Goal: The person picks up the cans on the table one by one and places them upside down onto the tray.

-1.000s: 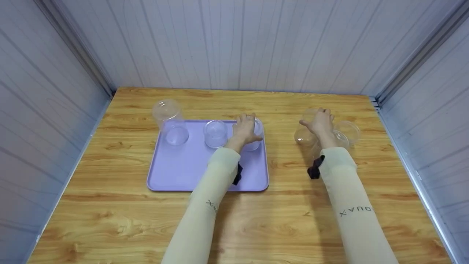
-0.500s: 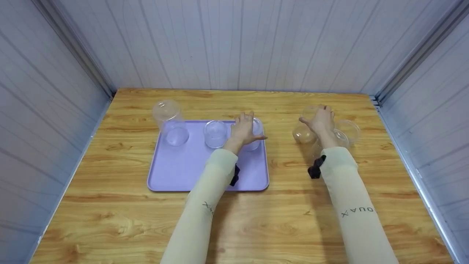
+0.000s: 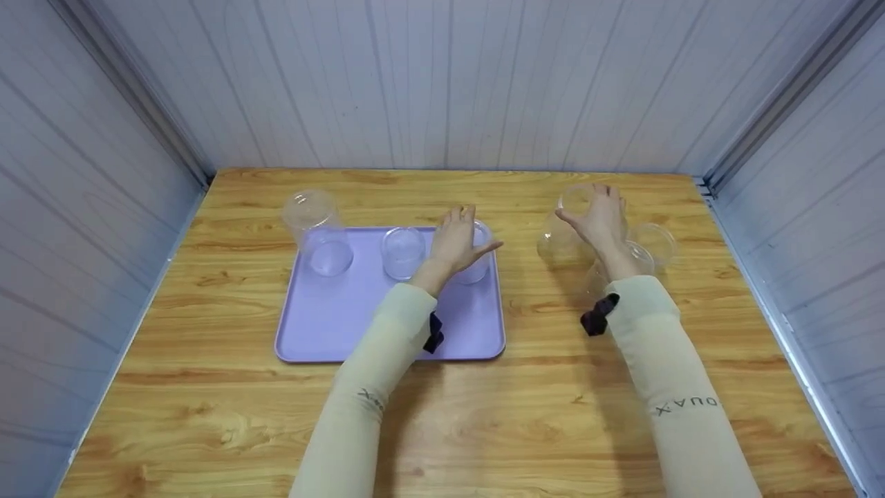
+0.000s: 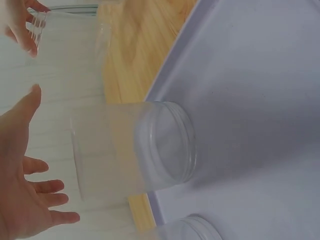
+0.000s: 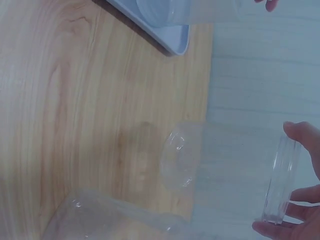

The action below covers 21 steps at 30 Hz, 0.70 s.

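Observation:
In the head view, my right hand point(image 3: 600, 220) grips a clear plastic jar point(image 3: 561, 235) by its upper end. The right wrist view shows thumb and fingertips on the ridged rim of this jar point(image 5: 230, 167), its rounded bottom hanging over the table. My left hand point(image 3: 453, 245) hovers with spread fingers by another clear jar point(image 3: 477, 271), which stands on the purple tray point(image 3: 325, 325). A gap shows between that jar point(image 4: 172, 145) and the left fingers in the left wrist view. Part of it is hidden behind the hand in the head view.
Two more clear jars stand on the tray, one in the middle point(image 3: 404, 254) and one at the left back point(image 3: 321, 235). Right of the tray, other clear containers point(image 3: 639, 259) sit on the wooden table point(image 3: 539, 415) close to my right wrist. Panel walls enclose the table.
My right hand has raised its jar and shifted it slightly left. My left hand has drawn a little up and left, thumb spread wider, while its jar stays on the tray.

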Each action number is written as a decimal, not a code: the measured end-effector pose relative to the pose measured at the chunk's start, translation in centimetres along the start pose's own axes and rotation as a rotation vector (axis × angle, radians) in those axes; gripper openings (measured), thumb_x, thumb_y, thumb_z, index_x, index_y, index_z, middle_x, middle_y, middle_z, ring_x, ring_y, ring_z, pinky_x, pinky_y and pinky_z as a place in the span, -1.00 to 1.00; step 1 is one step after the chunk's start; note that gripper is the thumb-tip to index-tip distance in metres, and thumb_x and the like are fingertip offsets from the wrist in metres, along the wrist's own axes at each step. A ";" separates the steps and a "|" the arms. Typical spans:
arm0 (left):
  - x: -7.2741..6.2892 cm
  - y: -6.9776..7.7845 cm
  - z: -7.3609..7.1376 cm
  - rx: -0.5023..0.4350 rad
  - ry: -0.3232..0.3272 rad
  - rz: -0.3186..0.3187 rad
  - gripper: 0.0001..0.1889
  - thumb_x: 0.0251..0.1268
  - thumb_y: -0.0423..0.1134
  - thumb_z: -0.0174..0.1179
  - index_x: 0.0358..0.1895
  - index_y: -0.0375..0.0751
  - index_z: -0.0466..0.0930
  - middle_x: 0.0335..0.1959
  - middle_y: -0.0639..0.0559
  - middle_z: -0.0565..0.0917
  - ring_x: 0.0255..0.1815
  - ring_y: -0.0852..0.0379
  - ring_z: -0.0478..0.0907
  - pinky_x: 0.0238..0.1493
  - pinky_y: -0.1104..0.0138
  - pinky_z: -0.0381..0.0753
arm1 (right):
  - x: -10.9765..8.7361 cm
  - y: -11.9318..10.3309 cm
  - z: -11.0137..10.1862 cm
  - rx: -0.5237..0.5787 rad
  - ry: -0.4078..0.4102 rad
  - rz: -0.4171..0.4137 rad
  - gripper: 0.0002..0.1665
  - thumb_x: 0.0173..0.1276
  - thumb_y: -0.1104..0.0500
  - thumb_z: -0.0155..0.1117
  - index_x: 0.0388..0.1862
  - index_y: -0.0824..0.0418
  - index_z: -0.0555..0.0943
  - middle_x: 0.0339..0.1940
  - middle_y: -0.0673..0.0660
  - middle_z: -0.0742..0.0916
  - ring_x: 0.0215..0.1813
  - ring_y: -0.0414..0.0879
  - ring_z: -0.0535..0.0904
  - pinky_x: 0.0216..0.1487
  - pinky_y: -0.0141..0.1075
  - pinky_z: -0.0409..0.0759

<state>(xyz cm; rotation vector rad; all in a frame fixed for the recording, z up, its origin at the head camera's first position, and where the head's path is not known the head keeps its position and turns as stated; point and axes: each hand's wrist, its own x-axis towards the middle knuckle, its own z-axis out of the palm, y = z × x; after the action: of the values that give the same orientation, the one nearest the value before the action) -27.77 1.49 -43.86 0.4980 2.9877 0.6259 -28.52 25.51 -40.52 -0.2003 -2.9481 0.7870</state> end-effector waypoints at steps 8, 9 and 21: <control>-0.9 -0.2 -1.2 -0.068 0.084 0.045 -0.20 0.15 0.18 0.02 0.28 -0.37 0.09 0.19 -0.24 0.24 0.21 -0.06 0.19 0.21 0.24 0.18 | -0.7 -1.2 -0.8 0.074 0.075 -0.070 0.01 0.03 -0.17 0.29 0.30 0.35 0.13 0.24 0.34 0.23 0.25 0.25 0.11 0.10 0.08 0.26; -1.0 -0.2 -1.4 -0.074 0.094 0.046 -0.21 0.16 0.17 0.03 0.27 -0.38 0.10 0.18 -0.24 0.25 0.21 -0.06 0.20 0.20 0.25 0.19 | -0.8 -1.3 -0.9 0.086 0.086 -0.079 0.01 0.03 -0.17 0.28 0.30 0.36 0.13 0.24 0.34 0.24 0.25 0.25 0.12 0.11 0.07 0.25; -2.3 0.0 -2.9 -0.213 0.161 0.055 -0.27 0.21 0.13 -0.02 0.28 -0.36 0.13 0.22 -0.21 0.22 0.22 -0.06 0.21 0.15 0.20 0.27 | -2.6 -2.3 -1.5 0.253 0.166 -0.118 0.08 -0.04 -0.22 0.32 0.30 0.36 0.15 0.22 0.32 0.28 0.23 0.19 0.20 0.20 -0.04 0.20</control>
<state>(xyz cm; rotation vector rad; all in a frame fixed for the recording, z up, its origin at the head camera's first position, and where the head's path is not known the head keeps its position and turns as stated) -25.92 -0.34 -41.23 0.5403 3.0107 1.0219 -26.03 23.90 -38.26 -0.0691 -2.6472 1.0580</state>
